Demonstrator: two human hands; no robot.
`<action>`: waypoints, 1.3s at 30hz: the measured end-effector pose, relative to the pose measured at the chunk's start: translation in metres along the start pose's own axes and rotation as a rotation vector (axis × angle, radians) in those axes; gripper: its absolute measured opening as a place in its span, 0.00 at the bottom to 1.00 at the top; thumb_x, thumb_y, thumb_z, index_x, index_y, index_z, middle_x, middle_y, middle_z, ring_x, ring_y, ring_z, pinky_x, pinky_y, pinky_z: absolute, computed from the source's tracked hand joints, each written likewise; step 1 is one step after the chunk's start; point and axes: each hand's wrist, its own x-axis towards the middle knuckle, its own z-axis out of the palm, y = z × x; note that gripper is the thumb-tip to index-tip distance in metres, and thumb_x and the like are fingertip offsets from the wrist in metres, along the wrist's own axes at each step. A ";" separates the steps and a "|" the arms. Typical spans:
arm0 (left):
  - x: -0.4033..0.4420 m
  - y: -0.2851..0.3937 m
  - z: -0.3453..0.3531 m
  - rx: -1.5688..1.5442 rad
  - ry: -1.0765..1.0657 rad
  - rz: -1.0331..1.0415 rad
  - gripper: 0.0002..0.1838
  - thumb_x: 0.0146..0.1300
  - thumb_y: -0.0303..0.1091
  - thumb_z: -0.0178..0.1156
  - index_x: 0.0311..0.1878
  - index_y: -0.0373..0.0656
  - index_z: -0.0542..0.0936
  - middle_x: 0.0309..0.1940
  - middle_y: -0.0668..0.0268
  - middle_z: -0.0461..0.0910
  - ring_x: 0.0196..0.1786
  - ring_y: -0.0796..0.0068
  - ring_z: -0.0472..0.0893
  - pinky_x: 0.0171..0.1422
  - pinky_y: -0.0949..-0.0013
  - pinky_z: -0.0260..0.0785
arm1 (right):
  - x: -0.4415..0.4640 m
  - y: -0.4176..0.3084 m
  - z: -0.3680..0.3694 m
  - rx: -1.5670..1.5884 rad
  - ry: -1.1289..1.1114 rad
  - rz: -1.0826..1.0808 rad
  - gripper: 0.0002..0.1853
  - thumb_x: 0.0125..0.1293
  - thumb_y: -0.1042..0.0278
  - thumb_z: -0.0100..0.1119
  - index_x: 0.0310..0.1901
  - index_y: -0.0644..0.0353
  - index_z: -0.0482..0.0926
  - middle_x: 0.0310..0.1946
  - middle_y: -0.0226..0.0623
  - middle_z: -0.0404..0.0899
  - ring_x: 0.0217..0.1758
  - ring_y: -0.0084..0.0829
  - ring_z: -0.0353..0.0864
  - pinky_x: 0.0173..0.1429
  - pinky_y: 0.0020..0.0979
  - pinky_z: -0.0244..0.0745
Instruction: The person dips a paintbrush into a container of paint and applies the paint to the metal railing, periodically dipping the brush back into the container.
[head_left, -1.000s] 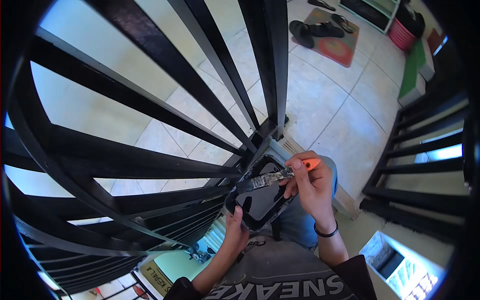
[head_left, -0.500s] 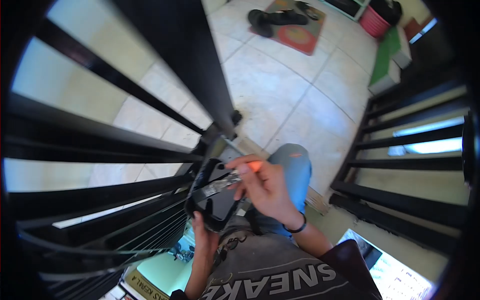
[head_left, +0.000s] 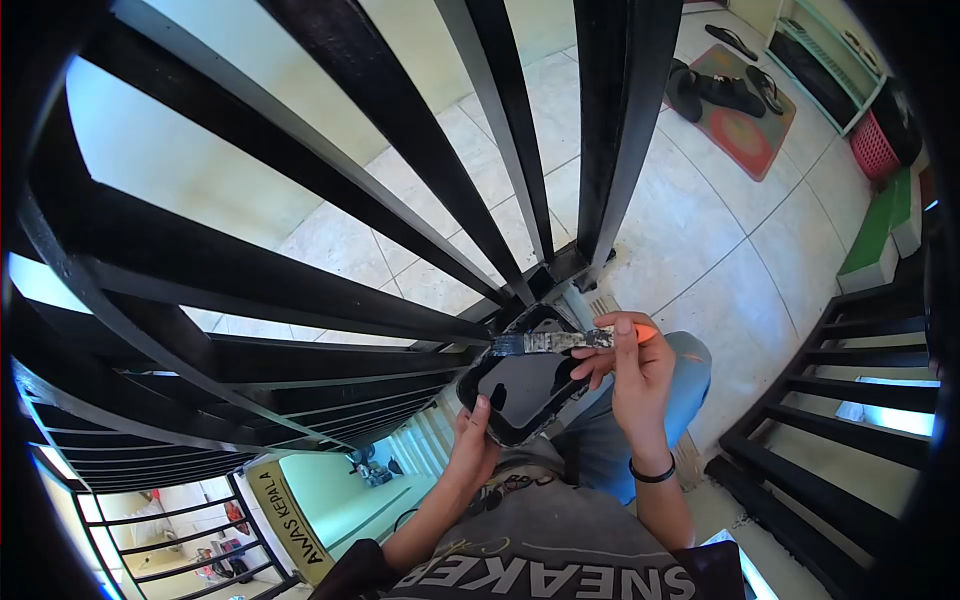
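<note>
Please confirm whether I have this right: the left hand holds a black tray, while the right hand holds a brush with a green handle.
Not quite: the handle is orange, not green, as the head view shows. The rest stands: the left hand holds a black tray, while the right hand holds the brush.
</note>
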 end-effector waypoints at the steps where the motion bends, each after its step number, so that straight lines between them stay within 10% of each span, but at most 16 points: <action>1: 0.001 0.000 -0.002 -0.003 -0.004 0.005 0.31 0.75 0.51 0.60 0.71 0.40 0.69 0.67 0.62 0.75 0.69 0.67 0.75 0.74 0.57 0.67 | 0.001 0.000 0.001 0.025 -0.008 0.002 0.18 0.84 0.58 0.47 0.50 0.67 0.79 0.28 0.43 0.86 0.28 0.26 0.89 0.26 0.20 0.73; 18: 0.000 0.003 -0.005 0.000 0.000 0.026 0.34 0.75 0.53 0.59 0.73 0.39 0.67 0.68 0.61 0.74 0.69 0.66 0.75 0.75 0.56 0.67 | 0.016 -0.062 0.049 -0.109 -0.385 -0.533 0.10 0.76 0.70 0.60 0.52 0.65 0.83 0.45 0.39 0.89 0.35 0.29 0.92 0.39 0.23 0.82; 35: 0.008 -0.032 -0.067 -0.010 -0.016 -0.129 0.31 0.76 0.52 0.58 0.71 0.41 0.66 0.65 0.63 0.75 0.67 0.68 0.76 0.73 0.56 0.69 | 0.018 -0.082 0.070 0.173 -0.348 -0.659 0.18 0.80 0.64 0.53 0.53 0.76 0.78 0.46 0.54 0.85 0.37 0.39 0.92 0.35 0.24 0.83; 39: -0.008 -0.001 -0.010 0.042 0.038 -0.014 0.31 0.77 0.53 0.57 0.71 0.40 0.67 0.66 0.62 0.76 0.67 0.68 0.77 0.74 0.57 0.69 | 0.018 -0.061 0.059 0.111 -0.285 -0.395 0.19 0.82 0.62 0.49 0.53 0.75 0.77 0.45 0.53 0.84 0.39 0.36 0.92 0.34 0.24 0.81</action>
